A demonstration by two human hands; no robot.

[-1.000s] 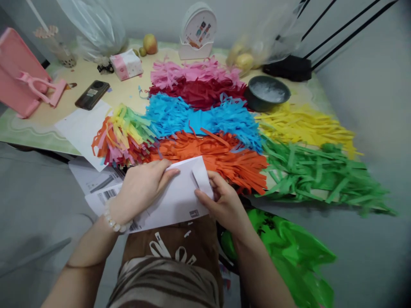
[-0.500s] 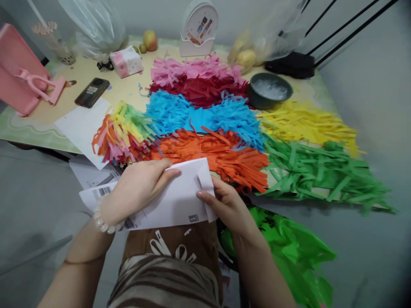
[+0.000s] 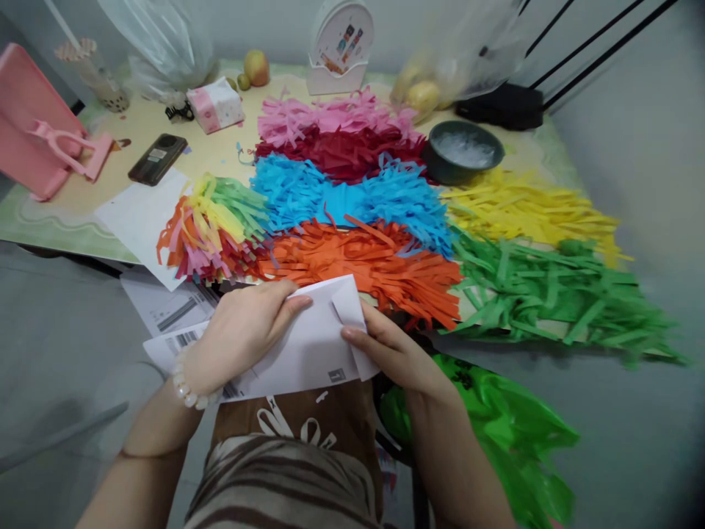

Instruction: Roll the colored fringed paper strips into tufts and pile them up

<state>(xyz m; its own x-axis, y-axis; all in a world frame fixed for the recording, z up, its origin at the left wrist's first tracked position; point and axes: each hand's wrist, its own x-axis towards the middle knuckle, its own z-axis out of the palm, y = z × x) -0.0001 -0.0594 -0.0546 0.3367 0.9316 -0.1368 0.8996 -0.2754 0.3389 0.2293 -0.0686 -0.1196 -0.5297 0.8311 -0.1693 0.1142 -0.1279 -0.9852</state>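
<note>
A folded white printed sheet (image 3: 311,349) with a barcode lies over my lap at the table's near edge. My left hand (image 3: 242,330) rests on top of it, fingers curled and pressing the fold. At the sheet's right end, my right hand (image 3: 393,353) pinches it with the thumb on the turned-down corner. Just beyond the paper lies a fringe of orange paper strips (image 3: 374,264). A bead bracelet is on my left wrist.
Fringed paper piles cover the table (image 3: 71,202): pink (image 3: 330,117), dark red, blue (image 3: 341,195), yellow (image 3: 529,209), green (image 3: 551,294), and a mixed-colour bundle (image 3: 212,228). A dark bowl (image 3: 465,150), phone (image 3: 157,158), pink stand, clock and fruit stand behind. A green bag (image 3: 507,433) hangs at my right.
The white sheet has shifted slightly to the right and both hands have adjusted their hold on it. The turned-down corner sits a little further over.
</note>
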